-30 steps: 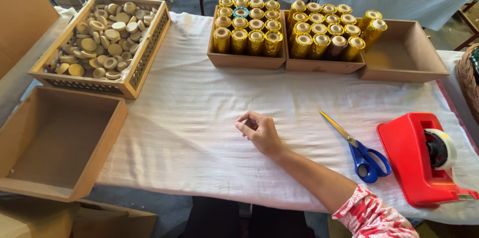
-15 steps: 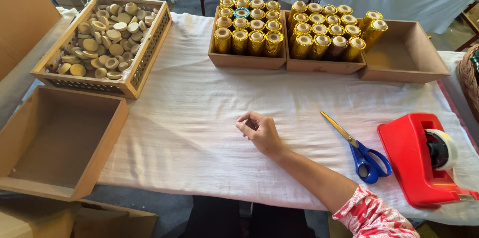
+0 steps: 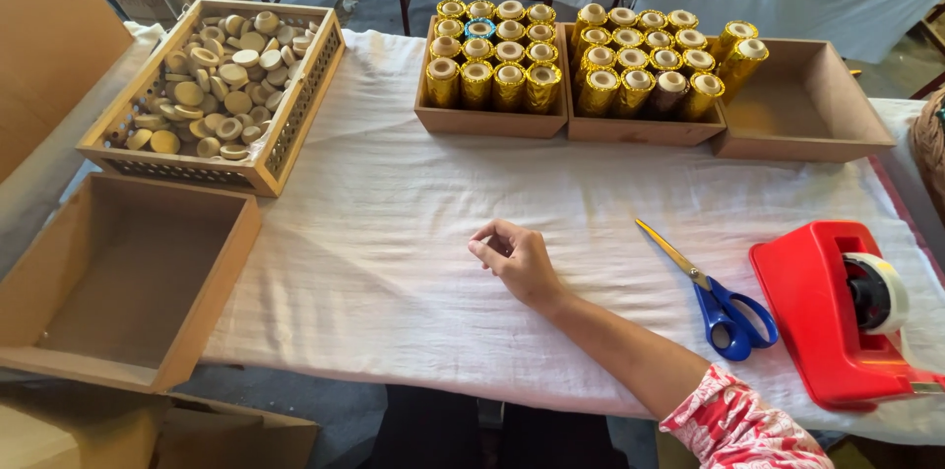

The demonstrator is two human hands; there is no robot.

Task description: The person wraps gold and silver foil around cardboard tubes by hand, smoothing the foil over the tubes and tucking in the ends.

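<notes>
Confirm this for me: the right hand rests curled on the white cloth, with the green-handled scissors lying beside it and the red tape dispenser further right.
One detail is off: the scissors have blue handles, not green, as the head view shows. The rest holds: the right hand rests curled on the white cloth, and the red tape dispenser sits further right.

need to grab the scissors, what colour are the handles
Blue handles on the scissors, clearest in the head view.

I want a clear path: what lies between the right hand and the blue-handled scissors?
Nothing: in the head view only bare white cloth separates the right hand from the scissors.
</notes>
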